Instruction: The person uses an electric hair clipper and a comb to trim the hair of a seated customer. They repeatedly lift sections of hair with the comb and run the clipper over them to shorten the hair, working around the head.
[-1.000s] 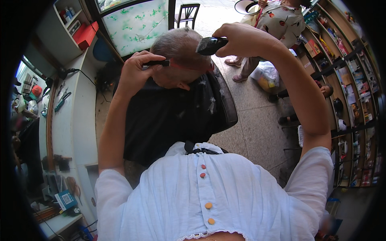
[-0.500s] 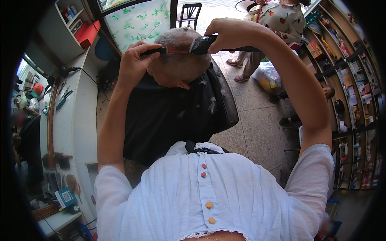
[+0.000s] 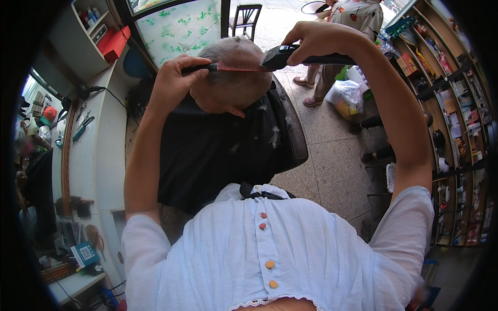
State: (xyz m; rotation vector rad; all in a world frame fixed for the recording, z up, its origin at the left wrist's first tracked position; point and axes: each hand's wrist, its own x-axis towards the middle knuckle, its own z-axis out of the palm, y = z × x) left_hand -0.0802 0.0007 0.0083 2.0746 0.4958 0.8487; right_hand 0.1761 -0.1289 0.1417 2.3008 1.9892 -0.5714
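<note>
A seated person's head [image 3: 233, 85] with short grey hair is bent forward in front of me. Below it spreads a black cape [image 3: 218, 150] with tufts of cut hair on it. My left hand [image 3: 181, 78] is closed on the dark handle of a comb [image 3: 241, 66], whose reddish teeth lie flat across the hair. In my right hand [image 3: 321, 41] are black hair clippers [image 3: 280, 57], gripped with the blade end at the comb's right tip, by the right side of the head.
At left runs a white counter [image 3: 96, 135] with scissors [image 3: 83, 128] on it, beside a mirror. A standing person [image 3: 355, 20] and a plastic bag [image 3: 346, 98] are beyond my right arm. Packed shelves [image 3: 456, 119] line the right side.
The clippers in my right hand have shifted right along the comb, uncovering more of its teeth. My left hand and the comb have hardly moved. The standing person has shifted slightly.
</note>
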